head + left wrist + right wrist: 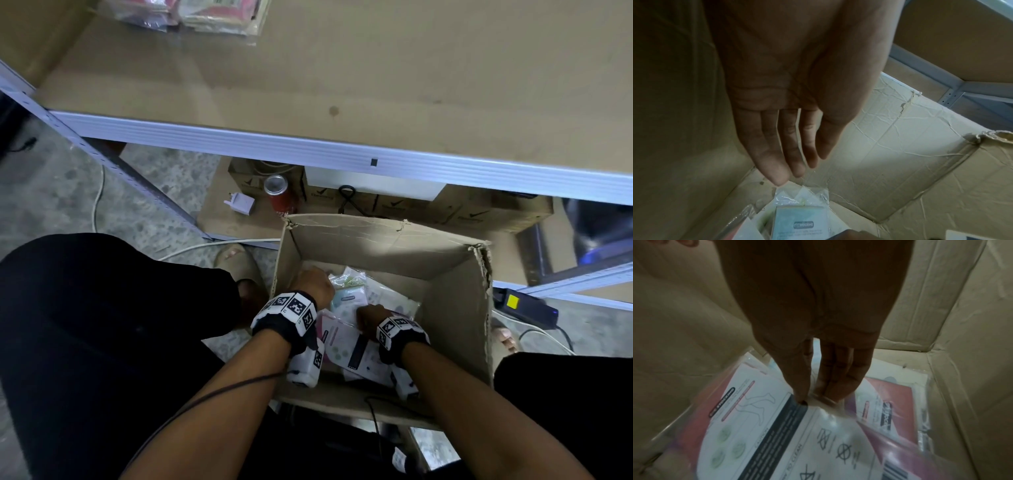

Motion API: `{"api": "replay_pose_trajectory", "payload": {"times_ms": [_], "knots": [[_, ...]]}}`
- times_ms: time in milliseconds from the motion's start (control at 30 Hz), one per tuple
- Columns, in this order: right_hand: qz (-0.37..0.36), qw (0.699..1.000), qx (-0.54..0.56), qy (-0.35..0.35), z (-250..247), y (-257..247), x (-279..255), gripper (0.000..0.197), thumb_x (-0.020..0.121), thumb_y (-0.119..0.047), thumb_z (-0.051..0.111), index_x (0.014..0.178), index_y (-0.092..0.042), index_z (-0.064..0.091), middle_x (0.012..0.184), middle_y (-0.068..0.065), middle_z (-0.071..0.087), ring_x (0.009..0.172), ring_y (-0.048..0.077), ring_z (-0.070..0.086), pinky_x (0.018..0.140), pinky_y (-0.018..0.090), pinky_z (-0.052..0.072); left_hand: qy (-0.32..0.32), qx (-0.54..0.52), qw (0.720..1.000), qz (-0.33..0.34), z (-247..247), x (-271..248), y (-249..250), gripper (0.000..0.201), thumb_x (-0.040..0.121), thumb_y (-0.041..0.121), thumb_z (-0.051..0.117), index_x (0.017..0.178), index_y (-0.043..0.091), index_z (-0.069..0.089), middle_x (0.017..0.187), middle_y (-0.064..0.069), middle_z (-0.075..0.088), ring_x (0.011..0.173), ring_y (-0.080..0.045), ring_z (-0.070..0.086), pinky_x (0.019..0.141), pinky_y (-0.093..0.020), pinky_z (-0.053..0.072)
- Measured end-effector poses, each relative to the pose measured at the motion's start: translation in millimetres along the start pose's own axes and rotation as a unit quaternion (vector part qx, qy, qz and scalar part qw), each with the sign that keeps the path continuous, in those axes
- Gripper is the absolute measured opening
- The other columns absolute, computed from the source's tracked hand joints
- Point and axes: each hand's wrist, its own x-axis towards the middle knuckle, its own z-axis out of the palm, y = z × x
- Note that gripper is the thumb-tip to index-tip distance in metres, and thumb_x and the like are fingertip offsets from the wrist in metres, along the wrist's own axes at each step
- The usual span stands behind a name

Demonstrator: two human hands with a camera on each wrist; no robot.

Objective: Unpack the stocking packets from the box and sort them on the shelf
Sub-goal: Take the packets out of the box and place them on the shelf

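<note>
The person's legs in black fill the 9 o'clock side of the head view. At 11 o'clock on the shelf, two packets in clear wrap lie at the far edge. Under the shelf, at 12 o'clock from the box, a white plug lies beside a red can.

The open cardboard box stands on the floor at 6 o'clock below the shelf rail. Loose stocking packets cover its bottom.

The left hand is inside the box near the left wall. Its fingers are straight and close together, the tips just above the clear edge of a green packet. It holds nothing.

The right hand is at 3 o'clock from the left hand, also inside the box. Thumb and fingertips are pressed together on the clear wrap of a pink packet lying printed side up, pinching it.
</note>
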Motion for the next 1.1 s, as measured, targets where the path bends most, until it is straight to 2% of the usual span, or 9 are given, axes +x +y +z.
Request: {"api": "replay_pose_trajectory", "payload": {"times_ms": [133,233,300,500,600,767,833,933,1100], "knots": [[-0.004,1.0,0.001,-0.006,0,3,-2,0.015,0.093,-0.021,0.054,0.107,-0.015,0.057,0.121,0.012,0.063,0.106,0.028,0.061,0.091,0.035,0.05,0.006,0.003,1.0,-0.007,0,-1,2,0.033,0.097,0.013,0.044,0.112,-0.001,0.069,0.124,-0.018,0.066,0.118,-0.033,0.059,0.104,-0.037,0.046],[-0.004,1.0,-0.006,-0.011,1,3,-1,0.042,0.086,-0.02,0.069,0.125,-0.009,0.058,0.128,0.01,0.061,0.116,0.026,0.06,0.098,0.033,0.049,0.008,0.004,1.0,-0.009,1,-2,2,0.034,0.099,0.015,0.042,0.112,-0.002,0.068,0.123,-0.019,0.066,0.116,-0.034,0.06,0.103,-0.037,0.048],[-0.012,1.0,-0.012,-0.012,1,2,-3,0.047,0.088,-0.02,0.066,0.132,-0.008,0.056,0.131,0.011,0.06,0.12,0.026,0.058,0.102,0.033,0.047,0.006,0.01,1.0,-0.009,2,0,3,0.034,0.099,0.016,0.043,0.113,-0.002,0.068,0.124,-0.019,0.066,0.117,-0.033,0.06,0.103,-0.038,0.048],[0.009,0.999,-0.026,-0.02,-7,4,-8,0.026,0.093,-0.016,0.057,0.114,-0.003,0.065,0.119,0.017,0.066,0.109,0.032,0.065,0.093,0.039,0.053,-0.005,0.044,0.999,-0.007,9,9,1,0.032,0.097,0.015,0.046,0.116,0.003,0.069,0.126,-0.014,0.065,0.118,-0.031,0.06,0.101,-0.035,0.049],[0.017,1.0,-0.011,0.011,-15,9,-11,0.03,0.094,-0.018,0.055,0.118,-0.002,0.061,0.123,0.019,0.063,0.113,0.033,0.062,0.093,0.037,0.051,-0.02,0.062,0.998,-0.003,14,17,1,0.034,0.097,0.015,0.047,0.124,0.005,0.066,0.134,-0.012,0.062,0.121,-0.03,0.059,0.104,-0.037,0.048],[0.038,0.997,0.024,0.065,-40,20,-22,0.029,0.092,-0.014,0.053,0.121,-0.007,0.053,0.122,0.021,0.06,0.11,0.035,0.06,0.086,0.035,0.046,-0.032,0.095,0.995,0.01,30,27,-1,0.043,0.1,0.032,0.049,0.13,0.004,0.059,0.134,-0.019,0.059,0.121,-0.036,0.058,0.102,-0.04,0.049],[0.047,0.995,0.021,0.084,-52,21,-27,0.026,0.09,-0.01,0.053,0.115,-0.005,0.051,0.118,0.022,0.061,0.107,0.036,0.061,0.082,0.036,0.047,-0.056,0.102,0.993,0.014,39,29,-4,0.039,0.099,0.03,0.05,0.125,0.003,0.061,0.125,-0.02,0.064,0.113,-0.036,0.064,0.096,-0.041,0.054],[0.073,0.989,0.002,0.132,-71,21,-36,0.027,0.088,-0.007,0.055,0.114,-0.006,0.05,0.119,0.019,0.062,0.11,0.036,0.062,0.079,0.038,0.046,-0.115,0.109,0.986,0.048,57,33,-1,0.031,0.095,0.019,0.058,0.116,-0.002,0.066,0.119,-0.02,0.069,0.108,-0.034,0.067,0.087,-0.033,0.054],[0.093,0.973,-0.032,0.208,-87,17,-49,0.031,0.086,-0.007,0.058,0.116,-0.008,0.049,0.122,0.015,0.057,0.114,0.036,0.056,0.092,0.048,0.046,-0.147,0.156,0.965,0.15,88,33,13,0.026,0.092,0.012,0.061,0.113,0.001,0.072,0.122,-0.018,0.067,0.114,-0.032,0.063,0.097,-0.035,0.05]]}}
